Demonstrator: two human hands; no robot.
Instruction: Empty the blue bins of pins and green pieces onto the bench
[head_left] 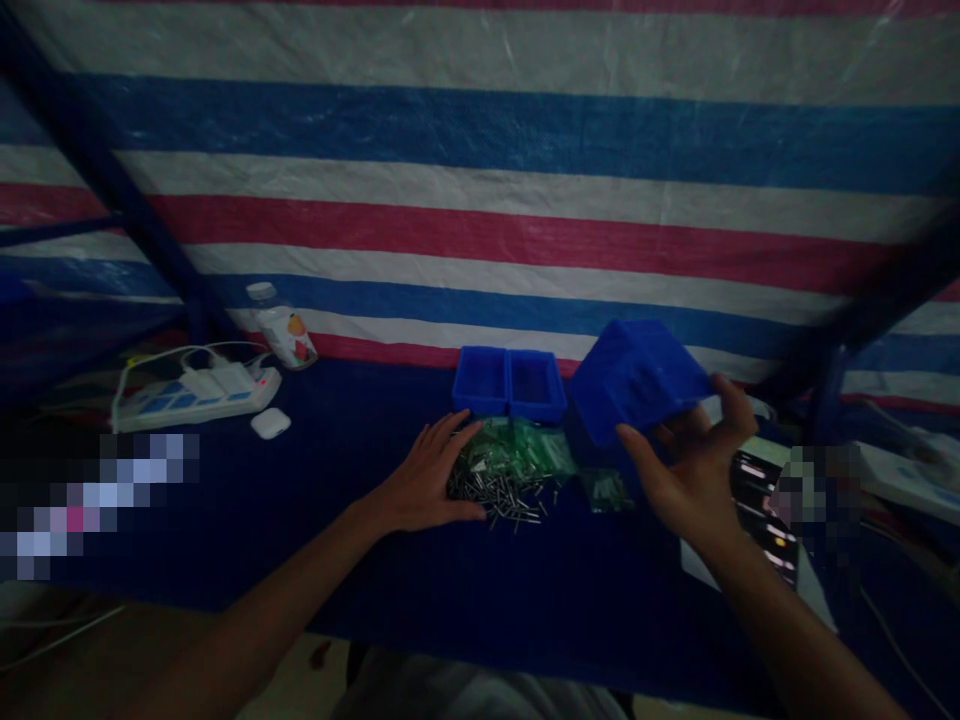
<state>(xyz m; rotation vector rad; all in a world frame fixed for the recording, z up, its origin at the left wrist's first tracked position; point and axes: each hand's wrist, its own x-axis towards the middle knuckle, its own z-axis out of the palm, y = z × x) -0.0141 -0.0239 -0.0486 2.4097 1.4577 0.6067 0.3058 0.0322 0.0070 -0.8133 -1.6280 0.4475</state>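
Note:
My left hand [429, 482] rests at the left side of a pile of metal screws [501, 497], fingers spread and holding nothing. Green-tinted plastic bags [521, 448] lie on and behind the pile. In my right hand [694, 475] is a blue plastic bin [637, 375], tilted up off the table and gripped by its right edge between thumb and fingers. I cannot see into it. A small clear bag [606, 490] lies below the bin. Behind the pile stand two joined blue trays [510, 408] side by side.
A power strip [202, 395] with plugs and cables, a white earbud case [270, 423] and a drink bottle [283, 326] stand at the left. On the right lies a dark-screened device or sheet [765, 515]. Striped tarpaulin [480, 230] hangs behind the blue tabletop [360, 590].

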